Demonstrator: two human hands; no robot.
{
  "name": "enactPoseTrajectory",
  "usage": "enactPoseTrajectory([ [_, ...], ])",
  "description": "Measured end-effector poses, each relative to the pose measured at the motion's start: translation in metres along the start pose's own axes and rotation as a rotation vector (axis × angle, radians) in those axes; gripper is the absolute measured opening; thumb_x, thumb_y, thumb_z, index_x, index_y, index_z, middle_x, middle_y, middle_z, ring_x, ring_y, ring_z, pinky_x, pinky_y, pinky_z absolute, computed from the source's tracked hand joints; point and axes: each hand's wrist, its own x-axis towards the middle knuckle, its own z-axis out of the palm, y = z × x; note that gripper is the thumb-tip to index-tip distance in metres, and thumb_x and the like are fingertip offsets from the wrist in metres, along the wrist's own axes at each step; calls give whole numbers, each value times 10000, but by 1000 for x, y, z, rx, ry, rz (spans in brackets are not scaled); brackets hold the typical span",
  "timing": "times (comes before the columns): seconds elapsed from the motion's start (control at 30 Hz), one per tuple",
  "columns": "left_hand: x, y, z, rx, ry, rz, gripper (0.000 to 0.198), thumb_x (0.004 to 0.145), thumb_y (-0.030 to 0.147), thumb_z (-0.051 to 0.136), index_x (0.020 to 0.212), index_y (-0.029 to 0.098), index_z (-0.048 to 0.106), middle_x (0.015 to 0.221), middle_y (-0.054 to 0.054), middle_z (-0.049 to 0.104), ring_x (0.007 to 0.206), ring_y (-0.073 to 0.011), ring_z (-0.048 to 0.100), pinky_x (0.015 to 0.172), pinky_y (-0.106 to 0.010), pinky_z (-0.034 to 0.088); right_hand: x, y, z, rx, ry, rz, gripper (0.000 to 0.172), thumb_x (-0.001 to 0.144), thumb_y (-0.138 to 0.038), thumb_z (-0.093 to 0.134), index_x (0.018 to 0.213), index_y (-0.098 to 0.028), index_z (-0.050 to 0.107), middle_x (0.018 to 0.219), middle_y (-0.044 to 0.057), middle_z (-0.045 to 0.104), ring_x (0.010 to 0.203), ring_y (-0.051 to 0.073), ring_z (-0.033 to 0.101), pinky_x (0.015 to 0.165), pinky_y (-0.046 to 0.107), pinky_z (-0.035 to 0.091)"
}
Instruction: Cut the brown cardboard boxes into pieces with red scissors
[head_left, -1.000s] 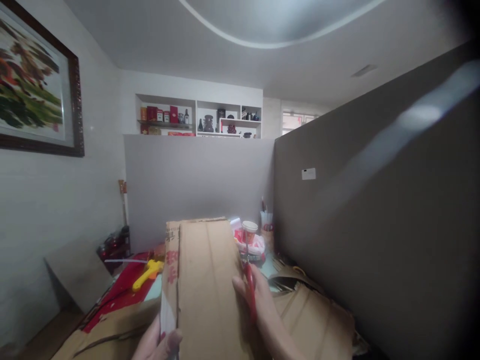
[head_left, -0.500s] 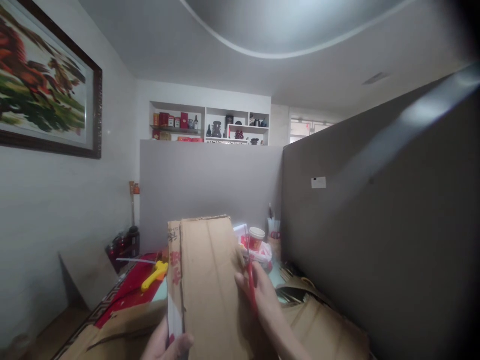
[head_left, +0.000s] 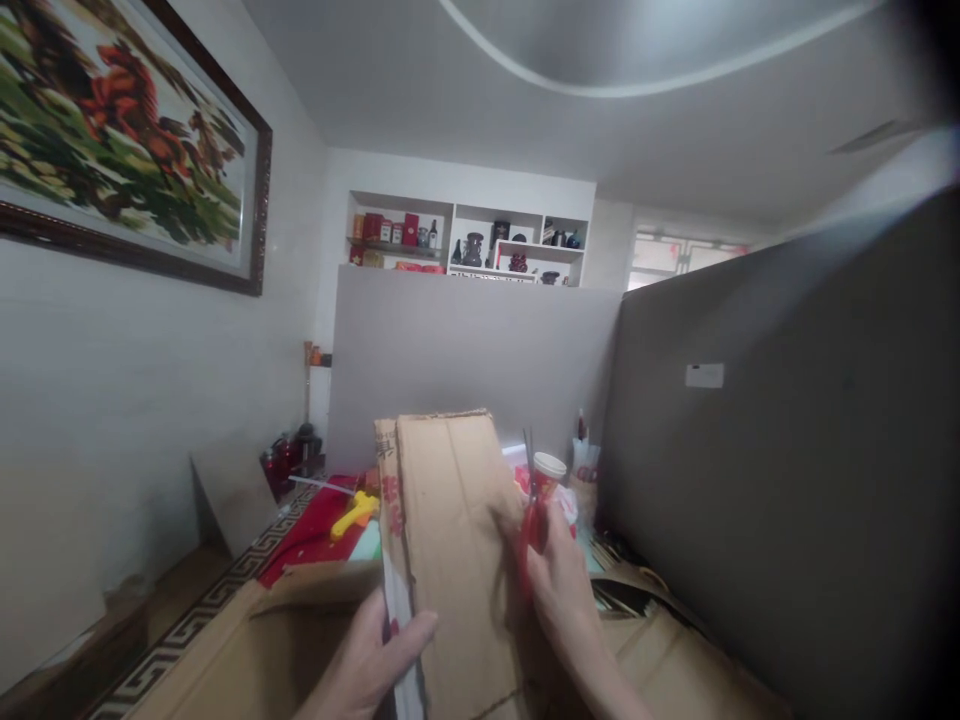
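A long brown cardboard piece [head_left: 457,540] with red print on its left flap stands tilted in front of me. My left hand [head_left: 375,660] grips its lower left edge, thumb on the front face. My right hand [head_left: 559,590] is closed round red-handled scissors [head_left: 531,505], whose blades point up along the cardboard's right edge. Whether the blades are in the cardboard I cannot tell.
More flattened cardboard [head_left: 285,640] lies on the table below. A yellow tool [head_left: 354,514] rests on a red cloth [head_left: 315,530] at left. A paper cup [head_left: 547,472] and a pen holder [head_left: 583,462] stand behind. Grey partitions [head_left: 780,480] close off the back and right.
The view has swung left and down a little. My left hand has come further up the cardboard's edge. My right hand with the scissors has risen slightly along the right edge.
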Motion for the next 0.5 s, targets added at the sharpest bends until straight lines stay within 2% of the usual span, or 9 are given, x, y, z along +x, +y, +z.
enactPoseTrajectory([
  [0.07,-3,3,0,-20,32,-36,761,692,505,849,1282,97,594,1259,-162,712,1183,-351,645,980,-411,527,2,-1,2,-15,-32,-31,122,805,-250,546,867,-254,441,776,18,570,846,263,580,767,352,435],
  [0.13,-5,7,-2,-76,32,-115,755,714,432,821,1341,102,562,1238,-151,725,1166,-358,658,956,-443,548,4,-4,4,-23,-78,-65,108,827,-258,541,864,-248,439,805,15,578,805,236,572,742,336,434],
  [0.2,-5,11,-6,-122,34,-201,647,730,397,765,1270,66,633,1139,-168,758,1088,-370,698,928,-472,568,8,-8,8,-27,-131,-97,120,859,-294,544,856,-244,435,814,8,587,758,209,555,711,317,427],
  [0.27,-3,13,-10,-119,84,-223,492,766,397,729,1133,69,721,1098,-150,772,1087,-304,707,952,-371,561,14,-12,13,-32,-181,-123,147,870,-319,560,851,-241,438,799,-2,592,731,193,545,692,304,418],
  [0.3,-3,14,-12,-100,110,-217,450,781,411,728,1094,88,741,1066,-129,783,1025,-264,730,896,-311,577,18,-14,16,-35,-201,-133,150,866,-319,572,856,-237,447,796,-6,595,727,189,545,689,299,416],
  [0.37,-3,16,-13,-40,117,-206,433,772,454,761,1021,101,763,886,-112,799,707,-224,749,607,-262,593,26,-18,23,-41,-225,-148,155,846,-316,598,866,-231,470,793,-16,593,716,182,545,678,292,408],
  [0.43,-6,18,-12,21,69,-210,459,753,527,768,838,76,770,593,-113,726,379,-205,606,344,-268,458,35,-22,27,-42,-235,-166,158,825,-311,622,859,-227,492,787,-25,589,710,176,549,671,285,401],
  [0.47,-8,19,-12,43,48,-208,473,747,555,764,744,82,758,484,-100,664,308,-197,542,295,-268,403,38,-26,28,-37,-233,-176,155,819,-305,631,853,-226,502,790,-26,591,717,175,555,677,283,403],
  [0.5,-10,20,-12,53,44,-196,459,736,556,771,690,100,748,427,-82,623,299,-197,531,297,-266,404,41,-30,28,-30,-221,-186,148,820,-300,634,852,-225,510,799,-24,598,730,173,562,689,283,409],
])
